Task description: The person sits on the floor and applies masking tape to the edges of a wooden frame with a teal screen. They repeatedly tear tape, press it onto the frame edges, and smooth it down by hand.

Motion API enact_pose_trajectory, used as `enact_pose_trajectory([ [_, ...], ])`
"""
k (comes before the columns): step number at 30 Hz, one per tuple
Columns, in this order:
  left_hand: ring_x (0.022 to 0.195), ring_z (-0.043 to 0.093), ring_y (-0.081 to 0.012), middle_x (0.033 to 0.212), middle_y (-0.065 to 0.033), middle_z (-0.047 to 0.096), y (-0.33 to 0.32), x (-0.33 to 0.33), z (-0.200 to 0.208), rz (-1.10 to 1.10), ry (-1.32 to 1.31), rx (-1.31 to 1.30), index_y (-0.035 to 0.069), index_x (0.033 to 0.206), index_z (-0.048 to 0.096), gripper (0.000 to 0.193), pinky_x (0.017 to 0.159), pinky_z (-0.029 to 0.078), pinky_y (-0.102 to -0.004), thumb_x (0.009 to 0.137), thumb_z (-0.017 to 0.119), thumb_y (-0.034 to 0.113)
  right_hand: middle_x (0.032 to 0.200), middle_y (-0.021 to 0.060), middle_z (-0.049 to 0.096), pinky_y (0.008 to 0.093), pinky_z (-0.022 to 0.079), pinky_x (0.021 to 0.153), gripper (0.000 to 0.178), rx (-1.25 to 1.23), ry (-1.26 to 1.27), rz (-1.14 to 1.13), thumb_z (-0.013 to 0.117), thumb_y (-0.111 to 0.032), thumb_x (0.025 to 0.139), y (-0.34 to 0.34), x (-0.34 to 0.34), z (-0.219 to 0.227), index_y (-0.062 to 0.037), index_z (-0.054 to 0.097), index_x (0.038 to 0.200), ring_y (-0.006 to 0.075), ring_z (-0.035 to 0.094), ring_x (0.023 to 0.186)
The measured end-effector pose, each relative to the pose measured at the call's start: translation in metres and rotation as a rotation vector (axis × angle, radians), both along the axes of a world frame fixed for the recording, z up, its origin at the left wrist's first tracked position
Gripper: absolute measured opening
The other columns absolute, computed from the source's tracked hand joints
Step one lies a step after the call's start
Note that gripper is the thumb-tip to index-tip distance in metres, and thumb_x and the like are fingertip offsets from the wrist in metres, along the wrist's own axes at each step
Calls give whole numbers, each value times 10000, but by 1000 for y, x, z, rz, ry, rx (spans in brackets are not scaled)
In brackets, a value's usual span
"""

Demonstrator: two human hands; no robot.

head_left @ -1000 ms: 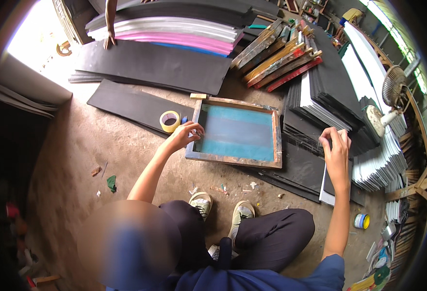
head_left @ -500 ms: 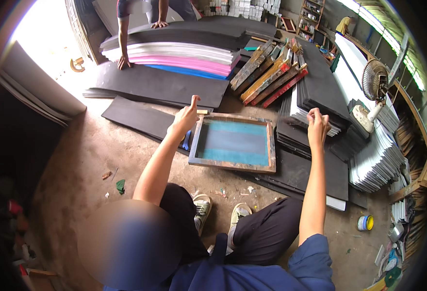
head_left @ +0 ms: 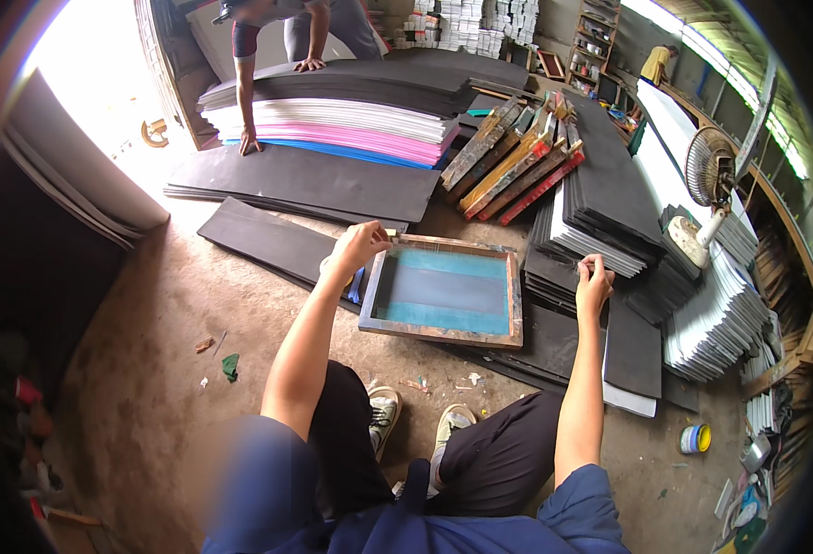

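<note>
A wooden-framed printing screen (head_left: 443, 281) with blue-green mesh lies in front of me on black sheets (head_left: 554, 336). My left hand (head_left: 358, 247) is at its far left corner with the fingers curled and closed. Whether they grip the frame or a small yellowish piece (head_left: 391, 234) beside it is hard to see. To the right of the screen, my right hand (head_left: 595, 280) is raised with thumb and fingertips pinched together. Anything between those fingertips is too small to make out. Blue strips (head_left: 356, 285) show beside the frame's left side, partly hidden by my left forearm.
Several paint-stained wooden frames (head_left: 508, 162) lean beyond the screen. Stacked sheets (head_left: 333, 125), black, white, pink and blue, stand at far left, where another person's hands (head_left: 249, 142) rest. At right are a fan (head_left: 711, 166), white sheets (head_left: 716, 323) and a paint can (head_left: 696, 439).
My left hand has come down to the screen's far left corner, its extended index finger now curled. My right hand has lowered. The other person leans further into view.
</note>
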State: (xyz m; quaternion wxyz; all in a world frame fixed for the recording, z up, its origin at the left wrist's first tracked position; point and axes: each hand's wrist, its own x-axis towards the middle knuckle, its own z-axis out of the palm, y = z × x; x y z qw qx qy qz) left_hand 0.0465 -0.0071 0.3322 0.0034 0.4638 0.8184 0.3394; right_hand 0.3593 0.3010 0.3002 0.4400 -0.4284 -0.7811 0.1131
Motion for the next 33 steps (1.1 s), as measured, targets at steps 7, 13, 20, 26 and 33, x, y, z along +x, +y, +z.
enact_pose_trajectory([
  [7, 739, 638, -189, 786, -77, 659, -6, -2, 5, -15, -55, 39, 55, 904, 588, 196, 686, 483, -304, 752, 683, 134, 760, -56, 623, 422, 393, 761, 88, 49, -64, 11, 614, -191, 826, -4, -2, 2, -174, 551, 884, 193, 504, 833],
  [13, 649, 635, -178, 710, -109, 656, -15, -12, 0, 92, -206, 254, 33, 1031, 477, 472, 628, 487, -274, 661, 768, 58, 773, -85, 598, 478, 367, 823, 100, -36, 17, 60, 620, -239, 820, -4, -6, 8, -203, 558, 890, 173, 496, 872],
  [20, 701, 611, -128, 765, -73, 636, -24, -26, 1, -5, -218, 365, 49, 1025, 477, 458, 642, 488, -240, 677, 773, 88, 778, -75, 649, 405, 395, 806, 110, -122, 31, 163, 629, -258, 810, 16, -1, 0, -194, 579, 884, 171, 515, 889],
  [26, 776, 629, -123, 822, -96, 653, -34, -24, 5, -115, -482, 356, 37, 903, 436, 358, 689, 498, -252, 721, 744, 53, 741, -35, 653, 341, 416, 763, 98, -134, 136, 286, 642, -190, 806, 27, 4, -3, -151, 581, 872, 167, 560, 785],
  [33, 835, 636, -155, 854, -112, 652, -32, -28, 3, -117, -573, 556, 72, 882, 421, 299, 756, 504, -261, 777, 702, 64, 688, 39, 625, 266, 440, 608, 84, -100, 356, 364, 616, -72, 812, 7, -1, 9, -80, 555, 869, 129, 615, 658],
])
